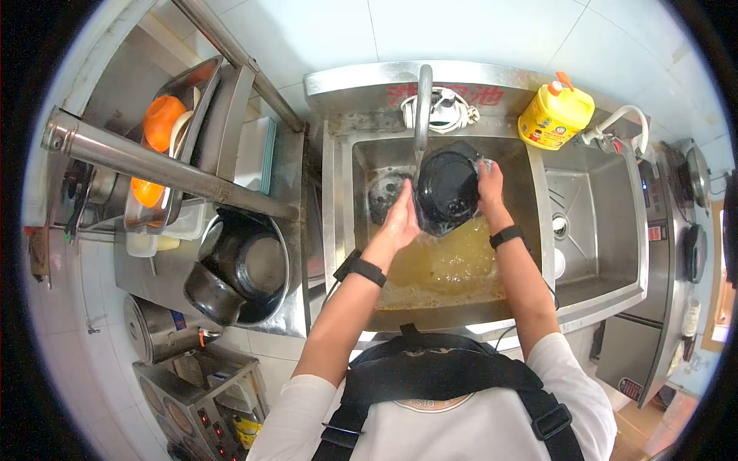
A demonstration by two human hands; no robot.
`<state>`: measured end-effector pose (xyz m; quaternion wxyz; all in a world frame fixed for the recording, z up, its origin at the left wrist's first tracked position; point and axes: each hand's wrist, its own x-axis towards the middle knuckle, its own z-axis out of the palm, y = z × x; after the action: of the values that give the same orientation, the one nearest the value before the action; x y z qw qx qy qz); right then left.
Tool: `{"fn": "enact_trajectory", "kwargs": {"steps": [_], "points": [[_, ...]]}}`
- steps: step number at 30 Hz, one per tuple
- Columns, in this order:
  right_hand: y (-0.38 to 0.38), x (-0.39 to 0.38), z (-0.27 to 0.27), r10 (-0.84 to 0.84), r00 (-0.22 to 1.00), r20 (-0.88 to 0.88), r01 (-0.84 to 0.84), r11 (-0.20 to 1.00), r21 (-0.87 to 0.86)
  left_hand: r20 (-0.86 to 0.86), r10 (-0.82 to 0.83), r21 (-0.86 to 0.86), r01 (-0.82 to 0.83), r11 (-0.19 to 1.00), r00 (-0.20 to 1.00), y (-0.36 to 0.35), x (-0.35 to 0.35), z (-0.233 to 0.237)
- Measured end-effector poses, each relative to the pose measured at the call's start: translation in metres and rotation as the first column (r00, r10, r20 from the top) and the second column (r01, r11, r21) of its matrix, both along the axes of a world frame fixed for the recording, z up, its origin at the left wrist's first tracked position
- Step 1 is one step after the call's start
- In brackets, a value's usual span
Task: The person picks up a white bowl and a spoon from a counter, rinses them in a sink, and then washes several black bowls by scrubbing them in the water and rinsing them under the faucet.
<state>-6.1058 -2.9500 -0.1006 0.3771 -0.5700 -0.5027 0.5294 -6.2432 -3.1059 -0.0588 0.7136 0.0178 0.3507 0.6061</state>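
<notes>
A wet black dish [449, 187] is held between both hands over the left basin of a steel sink [336, 230]. My left hand [400, 218] grips its left edge, and my right hand [490, 186] grips its right edge. Just above the dish hangs the curved metal faucet [422, 107]; its spout ends near the dish's upper left side. Below my hands, yellowish, foamy water [446, 265] covers the bottom of the basin. A round drain fitting [384, 192] shows left of the dish.
Right of the basin are a yellow jug [556, 115] and a second, smaller basin [592, 230]. Behind the faucet lies a coiled white cable [461, 117]. At left stand a large black pot [265, 265] and a metal rack [177, 177] with orange bowls [162, 123].
</notes>
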Motion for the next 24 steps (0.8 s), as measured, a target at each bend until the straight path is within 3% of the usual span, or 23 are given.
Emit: {"fn": "enact_trajectory", "kwargs": {"steps": [1,2,4,6,10,11,13,16,17,18,20,23,24], "points": [[0.003,0.003,-0.006,0.034,0.999,-0.007,-0.033,0.996,0.089,0.053,-0.003,0.105,-0.002,0.994,0.999,0.0,-0.002,-0.002],[0.005,0.005,-0.012,0.067,0.998,-0.011,-0.064,0.982,0.176,0.053,-0.004,0.104,-0.002,0.995,0.999,0.0,-0.001,-0.005],[-0.018,-0.006,0.024,0.102,0.993,0.059,-0.114,0.956,0.271,0.06,0.085,0.171,-0.094,0.981,0.995,-0.002,0.005,0.003],[-0.032,-0.019,0.037,0.171,0.911,0.375,-0.363,0.764,0.533,0.037,0.153,0.149,-0.157,0.976,0.988,-0.002,0.009,0.008],[-0.106,-0.039,0.061,0.208,0.708,0.675,-0.633,0.612,0.475,-0.09,0.343,0.082,-0.336,0.938,0.935,-0.004,0.005,-0.005],[-0.12,-0.037,0.062,0.246,0.659,0.71,-0.715,0.496,0.492,0.016,0.318,0.04,-0.318,0.947,0.948,-0.01,-0.003,-0.016],[-0.13,-0.028,0.063,0.291,0.537,0.792,-0.837,0.296,0.46,0.025,0.321,0.034,-0.322,0.946,0.947,-0.02,-0.005,-0.014],[-0.109,-0.016,0.058,0.291,0.608,0.738,-0.781,0.384,0.492,0.077,0.339,0.007,-0.34,0.94,0.938,-0.031,0.0,-0.014],[-0.097,-0.016,0.054,0.191,0.684,0.704,-0.704,0.426,0.569,0.066,0.353,0.035,-0.355,0.934,0.933,-0.033,0.002,-0.009],[-0.089,-0.021,0.057,0.19,0.685,0.704,-0.703,0.425,0.57,0.056,0.366,0.067,-0.37,0.927,0.929,-0.033,0.004,-0.006],[-0.078,-0.026,0.061,0.13,0.825,0.55,-0.513,0.579,0.633,0.015,0.364,0.117,-0.363,0.924,0.931,-0.034,0.008,-0.008],[-0.099,-0.044,0.083,0.152,0.683,0.714,-0.687,0.467,0.558,-0.065,0.365,0.111,-0.357,0.928,0.929,-0.031,0.013,-0.013],[-0.106,-0.049,0.086,0.188,0.666,0.722,-0.722,0.404,0.562,-0.252,0.371,0.139,-0.346,0.928,0.894,-0.031,0.02,-0.013]]}}
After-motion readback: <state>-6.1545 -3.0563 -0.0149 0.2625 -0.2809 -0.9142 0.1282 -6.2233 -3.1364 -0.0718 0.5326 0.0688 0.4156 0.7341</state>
